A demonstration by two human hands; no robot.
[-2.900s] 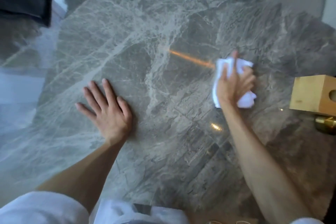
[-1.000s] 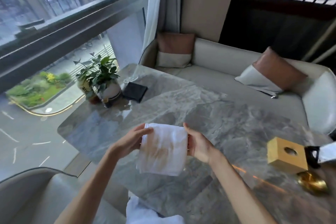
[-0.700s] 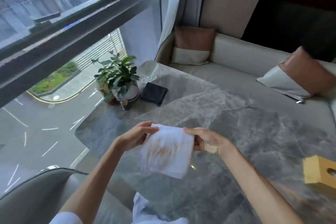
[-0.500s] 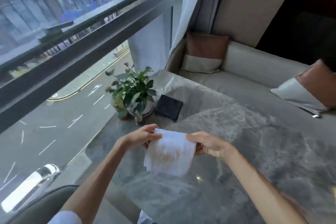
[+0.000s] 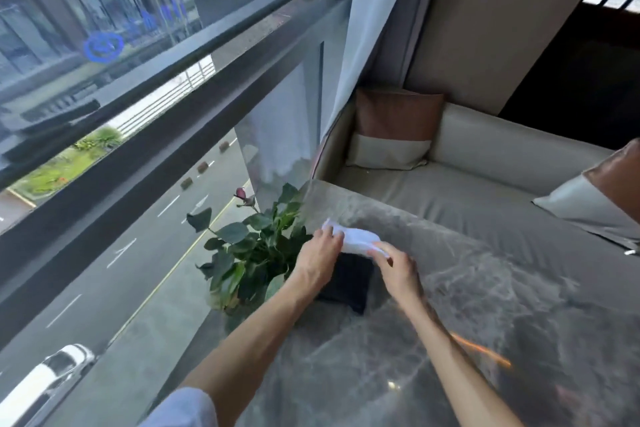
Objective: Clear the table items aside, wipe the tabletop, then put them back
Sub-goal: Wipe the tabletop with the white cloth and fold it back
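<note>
Both hands hold a white cloth (image 5: 358, 238) above the far left part of the grey marble table (image 5: 485, 305). My left hand (image 5: 317, 262) pinches its left end and my right hand (image 5: 398, 270) grips its right end. Beneath the cloth and hands lies a flat black square item (image 5: 349, 282). A potted plant (image 5: 249, 253) with dark green leaves and a red bud stands at the table's left edge, touching distance from my left hand. Its pot is hidden by leaves and my forearm.
A large window (image 5: 138, 97) runs along the left, with a street far below. A beige sofa (image 5: 485, 163) with brown-and-cream cushions (image 5: 394, 128) wraps the far side of the table. A white curtain (image 5: 374, 28) hangs at the corner.
The cloth was held spread out near me; both hands have now carried it forward over the black item near the plant. My view has swung left, and the wooden box is out of sight.
</note>
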